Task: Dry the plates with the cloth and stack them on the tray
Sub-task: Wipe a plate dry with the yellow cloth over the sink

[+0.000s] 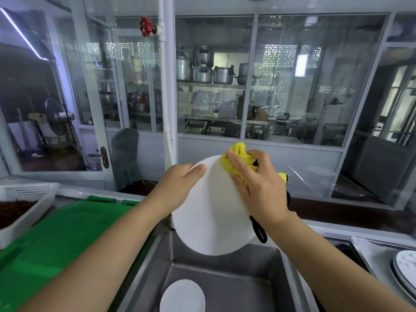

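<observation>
Head | left hand point(177, 188) grips plate point(209, 212) rim | right hand point(256, 188) fingers point(234, 164) press cloth point(238, 161) on it

- Bright, even, cool light; a white light strip point(23, 34) glares at upper left.
- Reflections veil the glass partition panes point(315, 86).
- Wide-angle bending at edges.

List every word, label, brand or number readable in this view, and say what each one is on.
None can be read.
White plate held over the sink: blank.
Yellow cloth: no label visible.
Plate on the tray: a faint pattern, no legible text.
Shelved pots behind glass: too blurred.
</observation>
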